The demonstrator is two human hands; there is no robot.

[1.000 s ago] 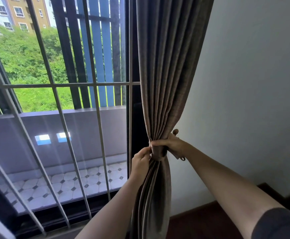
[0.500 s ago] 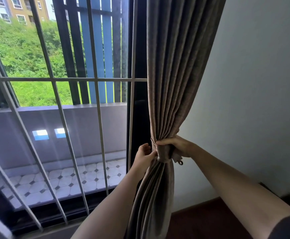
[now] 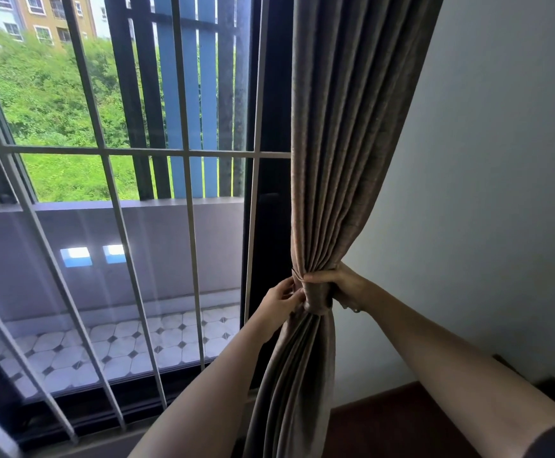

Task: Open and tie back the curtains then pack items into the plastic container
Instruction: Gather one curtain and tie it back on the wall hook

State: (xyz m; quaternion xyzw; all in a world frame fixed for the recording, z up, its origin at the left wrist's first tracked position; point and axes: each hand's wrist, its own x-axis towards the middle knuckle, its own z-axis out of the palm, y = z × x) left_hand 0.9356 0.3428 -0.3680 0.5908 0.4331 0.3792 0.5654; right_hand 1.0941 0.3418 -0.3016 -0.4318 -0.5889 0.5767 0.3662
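Observation:
A brown-grey curtain [image 3: 342, 133] hangs gathered at the right side of the window, beside the white wall. A tieback band [image 3: 317, 297] of the same cloth is wrapped round its narrow waist. My left hand [image 3: 277, 304] pinches the band's left edge with its fingertips. My right hand [image 3: 338, 284] grips the bundle and band from the right, thumb across the top. A small ring or hook end [image 3: 355, 309] of the tieback hangs below my right hand. No plastic container is in view.
White window grille bars [image 3: 186, 153] cross the glass to the left, with a dark window frame [image 3: 269, 226] right beside the curtain. A tiled balcony and greenery lie outside. The white wall [image 3: 484, 193] stands on the right, dark wooden floor [image 3: 401, 421] below it.
Both hands keep their hold at the curtain's waist. My left hand's fingers have shifted from a fist to a fingertip pinch on the band. The view has turned slightly left.

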